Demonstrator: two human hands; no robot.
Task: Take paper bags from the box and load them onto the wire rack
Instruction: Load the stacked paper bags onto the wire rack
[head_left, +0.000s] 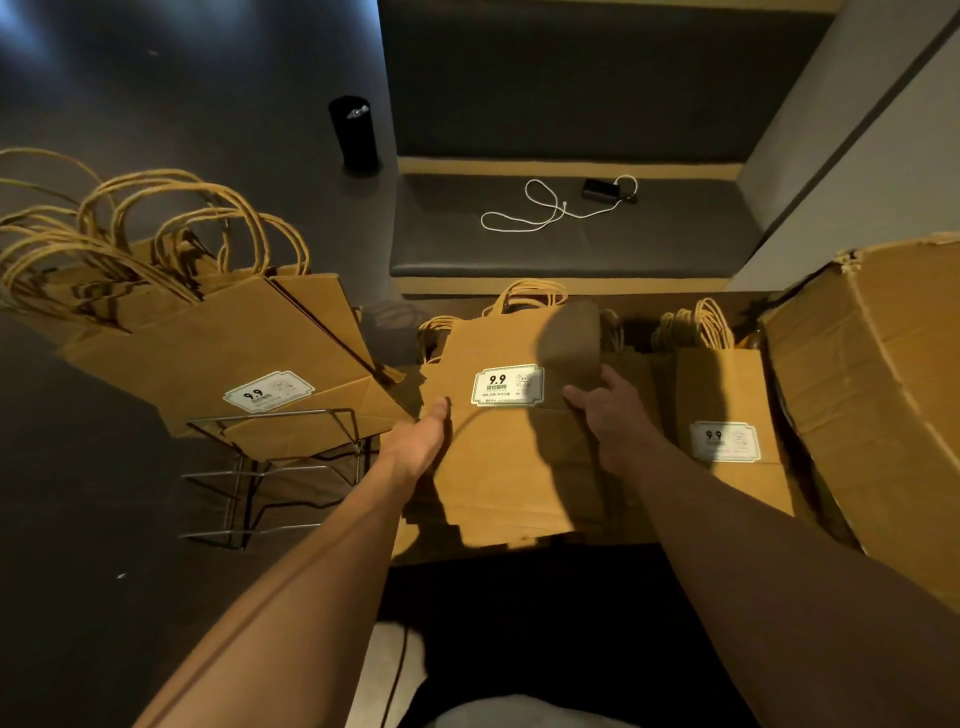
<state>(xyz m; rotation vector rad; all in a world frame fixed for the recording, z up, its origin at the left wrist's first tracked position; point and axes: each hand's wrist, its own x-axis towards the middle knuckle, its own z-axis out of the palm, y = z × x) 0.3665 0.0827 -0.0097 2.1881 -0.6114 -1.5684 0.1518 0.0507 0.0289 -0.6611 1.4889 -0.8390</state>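
Both hands (422, 441) (608, 410) fwd, fingers curled

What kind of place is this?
Probably a cafe or takeaway shop's seating corner: a cushioned bench, stacks of labelled paper carry bags in a cardboard box, and a wire rack.

A stack of flat brown paper bags (514, 457) with twisted cord handles lies in the open cardboard box (883, 395), the top bag bearing a white "9.9" label. A second stack (727, 410) sits just beside it at the right, inside the same box. Further bags (223, 338) rest tilted on the wire rack (280, 467), handles fanned up and to the left.
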